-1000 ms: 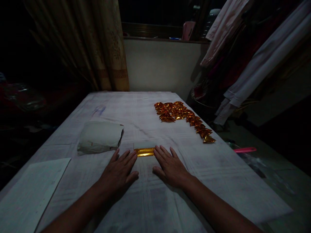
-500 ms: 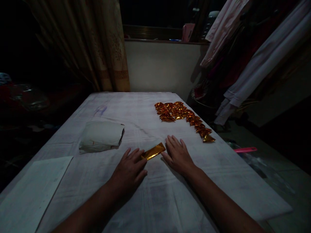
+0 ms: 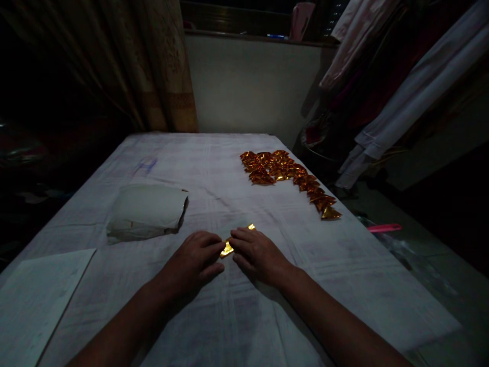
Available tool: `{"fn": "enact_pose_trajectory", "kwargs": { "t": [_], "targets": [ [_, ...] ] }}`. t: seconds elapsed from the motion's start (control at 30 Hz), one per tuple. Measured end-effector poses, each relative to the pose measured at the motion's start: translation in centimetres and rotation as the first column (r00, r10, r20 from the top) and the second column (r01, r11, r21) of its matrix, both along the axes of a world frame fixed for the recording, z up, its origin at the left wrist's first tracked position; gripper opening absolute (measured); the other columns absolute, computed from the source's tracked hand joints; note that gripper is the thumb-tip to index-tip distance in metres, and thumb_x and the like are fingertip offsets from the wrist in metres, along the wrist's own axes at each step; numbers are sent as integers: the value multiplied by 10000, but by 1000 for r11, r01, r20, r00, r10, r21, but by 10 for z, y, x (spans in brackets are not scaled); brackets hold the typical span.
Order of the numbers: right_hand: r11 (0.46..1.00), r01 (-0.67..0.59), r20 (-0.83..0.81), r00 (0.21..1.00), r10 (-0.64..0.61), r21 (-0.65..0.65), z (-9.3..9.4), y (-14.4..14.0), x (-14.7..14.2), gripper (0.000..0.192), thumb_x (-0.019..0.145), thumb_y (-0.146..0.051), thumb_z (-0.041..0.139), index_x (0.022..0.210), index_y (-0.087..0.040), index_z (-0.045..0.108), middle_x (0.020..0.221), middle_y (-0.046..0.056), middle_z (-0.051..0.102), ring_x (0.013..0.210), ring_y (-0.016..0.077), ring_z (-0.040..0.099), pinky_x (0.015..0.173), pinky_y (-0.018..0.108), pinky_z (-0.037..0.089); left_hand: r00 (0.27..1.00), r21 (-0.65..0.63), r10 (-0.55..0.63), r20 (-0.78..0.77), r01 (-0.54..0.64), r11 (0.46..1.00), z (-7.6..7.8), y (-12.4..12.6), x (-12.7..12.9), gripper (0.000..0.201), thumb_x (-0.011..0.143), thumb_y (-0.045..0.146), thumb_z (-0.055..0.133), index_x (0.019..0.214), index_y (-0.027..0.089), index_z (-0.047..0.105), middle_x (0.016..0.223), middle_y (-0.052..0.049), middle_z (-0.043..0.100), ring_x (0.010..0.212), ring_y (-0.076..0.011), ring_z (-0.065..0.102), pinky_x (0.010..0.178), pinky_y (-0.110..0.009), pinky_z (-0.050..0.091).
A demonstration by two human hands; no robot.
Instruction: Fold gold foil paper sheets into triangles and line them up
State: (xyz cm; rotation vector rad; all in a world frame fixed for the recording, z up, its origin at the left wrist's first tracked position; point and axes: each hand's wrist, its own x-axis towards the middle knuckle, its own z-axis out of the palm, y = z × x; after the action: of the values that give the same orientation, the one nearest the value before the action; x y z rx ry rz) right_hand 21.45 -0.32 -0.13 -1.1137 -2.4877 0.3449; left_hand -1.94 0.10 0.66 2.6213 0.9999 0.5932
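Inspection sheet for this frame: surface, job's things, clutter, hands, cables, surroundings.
Surface: table covered in pale, creased cloth.
Job's things: gold foil strip lying slantwise on the cloth, mostly hidden by fingers; row of folded gold triangles far right.
Clutter: grey-white packet on the left; white sheet at the near left edge.
Hands: left hand and right hand both pressing on the strip, fingertips meeting over it.
Cables: nothing seen.
Surroundings: curtain behind; hanging clothes on the right; pink object below the table edge; dim light.
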Motion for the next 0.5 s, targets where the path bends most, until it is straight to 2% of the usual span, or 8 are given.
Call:
{"fn": "enact_pose_trajectory", "kwargs": {
  "t": [0.13, 0.33, 0.5],
  "targets": [
    [1000, 5, -77, 997, -5, -3, -13, 5, 3, 368, 935, -249, 606, 1299, -201, 630, 1414, 137, 608, 1359, 273, 521, 1135, 472, 418, 1000, 26, 8, 0, -8, 1000, 1, 2, -2, 235, 924, 229, 645, 1157, 220, 678, 1089, -74, 714, 995, -231, 650, 892, -406, 520],
    [1000, -14, -74, 997, 13, -19, -18, 12, 5, 421, 923, -278, 627, 1340, -214, 618, 1437, 148, 591, 1370, 295, 513, 1118, 508, 433, 998, 211, 35, -45, -24, 977, -5, 3, 7, 150, 996, 247, 556, 1031, 201, 694, 944, -75, 725, 856, -220, 664, 785, -384, 532],
    [998, -11, -123, 992, 18, 58, -20, 7, 4, 396, 939, -274, 591, 1326, -199, 624, 1434, 140, 595, 1393, 282, 483, 1135, 502, 411, 997, 273, 59, -48, -44, 961, -6, 3, 11, 191, 1027, 290, 524, 1026, 198, 691, 925, -68, 727, 835, -209, 665, 777, -373, 524]
  ]
}}
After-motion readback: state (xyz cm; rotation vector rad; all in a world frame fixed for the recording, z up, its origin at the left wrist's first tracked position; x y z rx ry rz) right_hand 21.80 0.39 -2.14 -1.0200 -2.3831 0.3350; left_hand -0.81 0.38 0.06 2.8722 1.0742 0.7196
